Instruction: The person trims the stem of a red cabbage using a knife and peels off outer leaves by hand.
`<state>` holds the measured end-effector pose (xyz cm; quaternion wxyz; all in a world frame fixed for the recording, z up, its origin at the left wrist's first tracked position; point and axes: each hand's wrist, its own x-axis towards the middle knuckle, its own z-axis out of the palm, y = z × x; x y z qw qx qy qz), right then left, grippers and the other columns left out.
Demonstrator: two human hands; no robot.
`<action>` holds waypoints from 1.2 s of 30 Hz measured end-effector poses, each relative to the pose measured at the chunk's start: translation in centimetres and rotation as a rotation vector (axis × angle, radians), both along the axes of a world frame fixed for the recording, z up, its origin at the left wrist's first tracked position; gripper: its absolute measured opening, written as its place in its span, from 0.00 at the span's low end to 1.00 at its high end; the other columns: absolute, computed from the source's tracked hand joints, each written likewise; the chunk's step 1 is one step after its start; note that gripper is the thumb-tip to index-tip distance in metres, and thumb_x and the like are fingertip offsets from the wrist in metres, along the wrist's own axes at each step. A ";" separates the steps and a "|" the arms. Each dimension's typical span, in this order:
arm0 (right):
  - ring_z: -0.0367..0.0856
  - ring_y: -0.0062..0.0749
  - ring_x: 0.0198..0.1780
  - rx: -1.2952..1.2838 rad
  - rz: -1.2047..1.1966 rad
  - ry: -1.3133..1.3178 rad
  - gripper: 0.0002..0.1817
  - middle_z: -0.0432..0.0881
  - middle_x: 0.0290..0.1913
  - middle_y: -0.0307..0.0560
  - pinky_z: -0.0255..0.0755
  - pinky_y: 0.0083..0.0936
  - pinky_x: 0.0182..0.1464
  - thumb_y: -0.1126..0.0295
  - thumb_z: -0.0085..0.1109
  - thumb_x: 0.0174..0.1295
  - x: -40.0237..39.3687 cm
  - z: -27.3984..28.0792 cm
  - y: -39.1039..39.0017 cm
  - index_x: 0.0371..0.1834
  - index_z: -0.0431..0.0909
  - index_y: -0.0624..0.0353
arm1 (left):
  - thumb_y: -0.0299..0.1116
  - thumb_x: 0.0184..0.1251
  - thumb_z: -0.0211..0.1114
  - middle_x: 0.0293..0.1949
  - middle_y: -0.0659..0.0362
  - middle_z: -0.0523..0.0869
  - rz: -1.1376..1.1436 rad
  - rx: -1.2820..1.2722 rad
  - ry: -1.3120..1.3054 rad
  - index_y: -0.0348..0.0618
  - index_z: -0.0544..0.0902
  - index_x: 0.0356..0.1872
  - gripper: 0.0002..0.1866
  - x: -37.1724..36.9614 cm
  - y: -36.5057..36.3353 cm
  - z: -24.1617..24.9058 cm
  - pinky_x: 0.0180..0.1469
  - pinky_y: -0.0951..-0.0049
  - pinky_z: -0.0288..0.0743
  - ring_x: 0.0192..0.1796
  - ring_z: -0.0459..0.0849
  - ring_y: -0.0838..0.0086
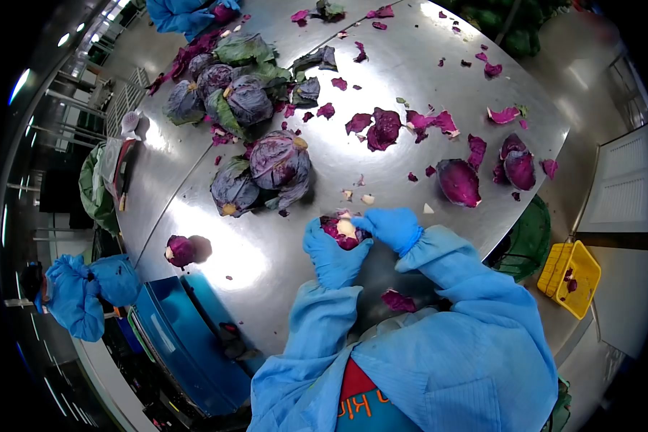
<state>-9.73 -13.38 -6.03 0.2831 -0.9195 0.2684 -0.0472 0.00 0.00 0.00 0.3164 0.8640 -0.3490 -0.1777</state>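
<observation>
L grip, blue-gloved, is clenched round the peeled red cabbage from below & the L side; R grip, also gloved, has bent fingers at its pale cut stem end, can't tell if they pinch anything. Cabbage is held up nr the table's near edge, approx. mid-width, L & R grips close together.

Just beyond, slightly L: big unpeeled cabbage touching a darker cabbage, both standing btwn the grips & the cabbage pile toward the far L. Small peeled cabbage sits alone nr the L edge. Blue bin takes up the near L corner. Pale bits lie just past the grips.

Toward the R edge: big cupped leaf & leaf clump, w/ loose leaves & scraps spread over the middle & far part. One leaf piece lies close to the wearer's body, below the grips.

Off the R edge: green basket, partly hidden by the table, & yellow basket w/ a few purple scraps. Co-worker's gloved hands are at the far L, by the pile; another person's blue sleeve shows outside the L edge.
</observation>
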 end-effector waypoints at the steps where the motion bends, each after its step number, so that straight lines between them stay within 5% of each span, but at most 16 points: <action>1: 0.85 0.39 0.34 0.031 -0.091 -0.111 0.28 0.84 0.31 0.53 0.76 0.39 0.38 0.42 0.38 0.71 0.5 -1.1 -0.1 0.53 0.77 0.52 | 0.41 0.30 0.84 0.61 0.48 0.64 0.011 0.009 -0.044 0.38 0.60 0.63 0.55 -0.4 0.0 -0.1 0.67 0.56 0.56 0.62 0.63 0.53; 4: 0.85 0.39 0.36 0.443 -0.467 -0.222 0.27 0.84 0.32 0.51 0.76 0.37 0.39 0.42 0.43 0.69 -1.2 -0.7 -4.6 0.55 0.76 0.51 | 0.41 0.29 0.84 0.61 0.44 0.64 0.033 -0.102 -0.189 0.37 0.59 0.64 0.57 -2.7 0.7 -1.4 0.66 0.54 0.57 0.62 0.63 0.51; 6: 0.85 0.40 0.38 0.618 -0.479 -0.218 0.27 0.85 0.35 0.50 0.76 0.36 0.40 0.42 0.48 0.67 -1.4 1.2 -4.7 0.56 0.76 0.50 | 0.41 0.27 0.84 0.60 0.43 0.64 0.029 -0.114 -0.284 0.37 0.58 0.64 0.58 -2.8 1.3 -1.7 0.66 0.53 0.57 0.61 0.63 0.48; 8: 0.85 0.40 0.40 0.525 -0.218 -0.193 0.26 0.84 0.37 0.50 0.76 0.35 0.42 0.43 0.53 0.65 -1.3 5.0 -3.0 0.56 0.76 0.50 | 0.41 0.27 0.84 0.60 0.43 0.63 0.017 -0.110 -0.285 0.37 0.58 0.64 0.58 -2.3 1.4 -1.9 0.66 0.53 0.57 0.62 0.62 0.48; 11: 0.84 0.39 0.41 0.204 0.048 -0.286 0.25 0.84 0.40 0.49 0.75 0.36 0.42 0.46 0.60 0.62 -0.8 3.1 -0.3 0.54 0.77 0.52 | 0.41 0.28 0.84 0.61 0.43 0.64 -0.038 -0.076 -0.186 0.37 0.58 0.64 0.58 -1.2 0.8 -1.5 0.66 0.54 0.57 0.63 0.63 0.49; 12: 0.84 0.41 0.43 0.551 -0.002 -0.240 0.25 0.84 0.44 0.49 0.76 0.34 0.46 0.48 0.60 0.62 -0.6 2.9 -0.5 0.57 0.77 0.48 | 0.41 0.29 0.84 0.61 0.44 0.64 -0.057 -0.071 -0.163 0.37 0.57 0.65 0.58 -0.8 1.0 -1.4 0.67 0.54 0.56 0.63 0.63 0.49; 16: 0.83 0.42 0.50 0.297 0.039 0.039 0.26 0.83 0.51 0.50 0.75 0.31 0.54 0.48 0.58 0.63 0.0 2.4 -1.2 0.65 0.73 0.36 | 0.42 0.32 0.85 0.61 0.46 0.65 -0.084 -0.157 -0.202 0.37 0.55 0.66 0.59 -0.1 3.0 -2.0 0.68 0.57 0.59 0.65 0.65 0.53; 19: 0.84 0.40 0.47 0.526 -0.003 -0.136 0.25 0.85 0.46 0.49 0.75 0.29 0.51 0.50 0.61 0.62 0.3 3.1 -0.6 0.62 0.75 0.40 | 0.42 0.33 0.85 0.62 0.47 0.65 -0.078 -0.303 0.204 0.36 0.52 0.68 0.61 1.4 4.6 -2.7 0.67 0.61 0.64 0.65 0.67 0.57; 20: 0.83 0.41 0.44 0.711 0.021 -0.358 0.23 0.85 0.44 0.50 0.75 0.28 0.50 0.53 0.61 0.62 0.9 1.4 0.3 0.59 0.78 0.45 | 0.41 0.33 0.86 0.62 0.48 0.65 -0.110 -0.332 0.196 0.36 0.50 0.68 0.63 2.2 5.6 -4.6 0.65 0.64 0.68 0.63 0.70 0.60; 23: 0.83 0.42 0.41 0.777 -0.188 -0.352 0.19 0.85 0.43 0.51 0.75 0.28 0.49 0.56 0.60 0.62 2.4 -0.9 1.6 0.53 0.81 0.52 | 0.43 0.32 0.86 0.62 0.49 0.65 -0.155 -0.359 0.162 0.37 0.51 0.68 0.62 3.3 6.9 -5.3 0.66 0.64 0.67 0.64 0.70 0.61; 24: 0.83 0.44 0.39 0.628 -0.283 -0.387 0.16 0.86 0.40 0.52 0.75 0.30 0.47 0.59 0.60 0.60 3.5 -3.7 1.3 0.45 0.83 0.57 | 0.43 0.32 0.86 0.63 0.49 0.64 -0.146 -0.357 0.168 0.38 0.52 0.68 0.62 3.5 7.1 -5.6 0.68 0.64 0.66 0.65 0.69 0.61; 27: 0.83 0.45 0.37 0.457 -0.489 -0.102 0.16 0.86 0.37 0.52 0.76 0.33 0.45 0.59 0.61 0.58 2.8 -5.6 -2.7 0.41 0.81 0.60 | 0.44 0.30 0.87 0.65 0.50 0.64 -0.196 -0.438 0.186 0.39 0.54 0.68 0.62 3.0 8.0 -4.3 0.70 0.63 0.63 0.66 0.68 0.60; 32: 0.83 0.42 0.39 0.250 -0.768 -0.243 0.19 0.84 0.42 0.50 0.76 0.33 0.45 0.61 0.63 0.60 0.0 -2.9 -2.9 0.51 0.78 0.57 | 0.43 0.32 0.86 0.67 0.49 0.62 -0.097 -0.506 0.261 0.39 0.51 0.70 0.64 2.6 9.2 -6.3 0.72 0.62 0.58 0.69 0.65 0.61; 36: 0.79 0.36 0.41 0.580 -0.055 -0.440 0.22 0.80 0.42 0.45 0.74 0.29 0.46 0.62 0.69 0.57 -1.0 1.4 -0.9 0.53 0.77 0.56 | 0.45 0.34 0.86 0.65 0.50 0.64 -0.095 -0.549 0.380 0.39 0.51 0.69 0.62 3.6 8.8 -6.1 0.70 0.61 0.62 0.66 0.69 0.61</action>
